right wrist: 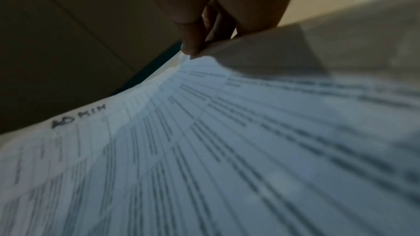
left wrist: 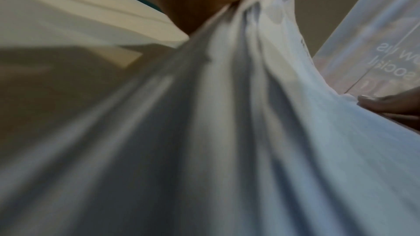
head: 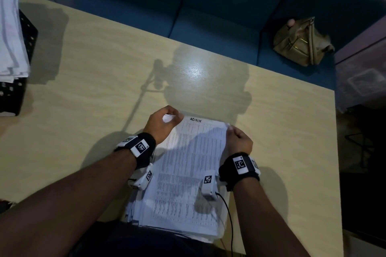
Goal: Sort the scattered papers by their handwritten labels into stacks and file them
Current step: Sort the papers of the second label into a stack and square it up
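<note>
Both hands hold the top sheet [head: 194,152] of a pile of papers [head: 177,221] at the near edge of the table [head: 94,81]. The left hand [head: 161,124] curls its fingers round the sheet's far left corner, bunching it; the right hand [head: 239,141] pinches the far right corner between thumb and fingers [right wrist: 192,42]. The sheet is headed "ADMIN" in handwriting (the printed columns below are too blurred to read). Far left stands a black tray [head: 12,89] heaped with more papers [head: 10,33]. A tan bag [head: 300,41] lies on the blue sofa [head: 208,12] beyond.
</note>
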